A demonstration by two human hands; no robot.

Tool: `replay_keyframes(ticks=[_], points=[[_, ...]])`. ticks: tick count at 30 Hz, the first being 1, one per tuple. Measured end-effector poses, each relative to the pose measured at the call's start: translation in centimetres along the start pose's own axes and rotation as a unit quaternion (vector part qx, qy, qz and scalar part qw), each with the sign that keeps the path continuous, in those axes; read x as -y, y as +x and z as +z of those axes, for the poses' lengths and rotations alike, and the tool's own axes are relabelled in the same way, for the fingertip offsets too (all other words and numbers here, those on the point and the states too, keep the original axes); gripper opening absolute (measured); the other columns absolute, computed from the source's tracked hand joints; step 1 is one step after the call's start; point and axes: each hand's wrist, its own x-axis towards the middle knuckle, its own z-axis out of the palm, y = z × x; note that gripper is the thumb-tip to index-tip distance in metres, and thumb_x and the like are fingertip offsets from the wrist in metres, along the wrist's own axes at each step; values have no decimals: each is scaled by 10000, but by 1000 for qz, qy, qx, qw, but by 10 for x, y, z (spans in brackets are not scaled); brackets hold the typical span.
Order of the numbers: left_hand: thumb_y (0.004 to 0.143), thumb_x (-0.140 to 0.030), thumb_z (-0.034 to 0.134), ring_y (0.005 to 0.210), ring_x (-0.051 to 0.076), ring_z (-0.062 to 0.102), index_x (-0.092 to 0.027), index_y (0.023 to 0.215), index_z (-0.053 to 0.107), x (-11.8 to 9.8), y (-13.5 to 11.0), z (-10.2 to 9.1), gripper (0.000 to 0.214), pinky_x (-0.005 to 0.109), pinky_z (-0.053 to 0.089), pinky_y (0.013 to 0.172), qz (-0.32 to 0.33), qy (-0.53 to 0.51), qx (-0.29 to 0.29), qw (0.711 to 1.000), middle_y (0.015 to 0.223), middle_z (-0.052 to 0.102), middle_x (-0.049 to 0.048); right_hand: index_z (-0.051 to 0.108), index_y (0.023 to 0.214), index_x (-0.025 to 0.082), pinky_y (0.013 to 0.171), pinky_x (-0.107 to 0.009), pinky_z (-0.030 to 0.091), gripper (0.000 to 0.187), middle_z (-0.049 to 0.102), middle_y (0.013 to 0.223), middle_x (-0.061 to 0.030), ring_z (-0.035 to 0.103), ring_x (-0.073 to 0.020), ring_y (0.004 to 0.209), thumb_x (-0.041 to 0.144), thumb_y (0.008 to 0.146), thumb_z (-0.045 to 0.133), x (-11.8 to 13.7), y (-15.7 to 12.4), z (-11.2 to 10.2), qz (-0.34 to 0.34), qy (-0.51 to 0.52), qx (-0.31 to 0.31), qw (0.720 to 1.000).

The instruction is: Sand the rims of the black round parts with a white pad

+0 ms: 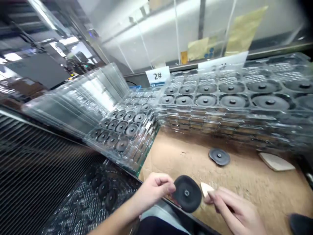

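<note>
Pinched at its left edge by my left hand [160, 189], a black rounded disc [187, 194] with a small ring at its centre is tilted toward me over the front edge of the cardboard surface. My right hand [232, 209] grips a small pale pointed piece [206, 188], its tip near the disc's right edge; most of that piece is hidden by my fingers. Farther back on the cardboard lies another dark disc [219, 156] with a raised centre stub.
Clear plastic trays [233, 101] of dark discs stand stacked at the back, and another stack [122, 130] stands left. A lower tray [97, 195] is at bottom left. A pale pointed pad [276, 161] and a dark piece [301, 224] lie right. A "2#" sign [158, 77] stands behind.
</note>
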Motion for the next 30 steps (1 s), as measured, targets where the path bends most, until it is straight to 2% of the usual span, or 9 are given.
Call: replay_keyframes(ticks=[3, 8, 12, 14, 16, 20, 24, 27, 30], points=[[667, -557, 661, 586, 140, 570, -140, 621, 655, -30, -15, -44, 420, 247, 444, 603, 32, 94, -78, 992, 584, 637, 11, 712, 711, 212, 633, -270, 440, 358, 632, 662, -40, 587, -189, 657, 476, 837, 506, -8, 55, 0, -9, -3, 128, 992], [737, -451, 624, 688, 178, 605, -165, 687, 696, -71, -18, -113, 299, 280, 455, 680, 76, 265, -222, 935, 676, 687, 6, 732, 804, 184, 605, -289, 462, 430, 634, 647, -38, 584, -195, 631, 556, 757, 522, -29, 112, 21, -17, 40, 212, 976], [778, -368, 633, 1018, 227, 597, -162, 856, 692, -99, 15, -173, 227, 394, 415, 954, 95, 373, -322, 865, 1031, 695, 51, 705, 909, 155, 596, -292, 458, 551, 586, 625, -30, 563, -184, 604, 620, 781, 439, -50, 117, 34, -2, 75, 211, 975], [829, -334, 596, 1091, 236, 560, -151, 956, 642, -113, 41, -200, 227, 475, 425, 954, 88, 412, -358, 833, 1144, 631, 78, 697, 911, 154, 596, -286, 453, 537, 573, 616, -21, 561, -180, 605, 614, 777, 455, -56, 115, 36, 0, 87, 211, 974], [856, -342, 559, 1068, 241, 567, -163, 1071, 596, -124, 70, -220, 282, 474, 468, 907, 69, 435, -387, 810, 1187, 592, 86, 692, 911, 154, 585, -280, 447, 513, 567, 604, -13, 561, -177, 599, 594, 781, 463, -59, 115, 36, 0, 93, 210, 973], [869, -371, 531, 981, 239, 597, -138, 1120, 568, -131, 121, -233, 344, 426, 515, 829, 16, 457, -401, 794, 1147, 588, 70, 692, 914, 148, 605, -292, 451, 439, 601, 629, -23, 586, -185, 623, 508, 814, 461, -59, 116, 35, -13, 90, 200, 976], [863, -347, 548, 991, 241, 593, -153, 1140, 556, -122, 144, -225, 338, 434, 518, 824, 9, 483, -391, 784, 1163, 583, 77, 683, 900, 152, 720, -336, 472, 330, 651, 726, -35, 617, -186, 718, 422, 859, 497, -57, 116, 34, -35, 78, 190, 978], [864, -325, 552, 1068, 247, 566, -171, 1184, 531, -117, 132, -215, 356, 483, 487, 883, 43, 503, -385, 773, 1240, 550, 103, 647, 910, 140, 783, -367, 483, 265, 656, 819, -27, 623, -165, 787, 376, 904, 528, -54, 116, 33, -41, 67, 189, 979], [868, -372, 529, 1220, 273, 491, -165, 1155, 574, -113, 89, -197, 356, 521, 388, 1017, 88, 512, -359, 775, 1317, 540, 116, 628, 925, 135, 788, -367, 503, 240, 649, 873, -23, 626, -156, 814, 356, 919, 536, -52, 116, 33, -38, 56, 194, 979]])
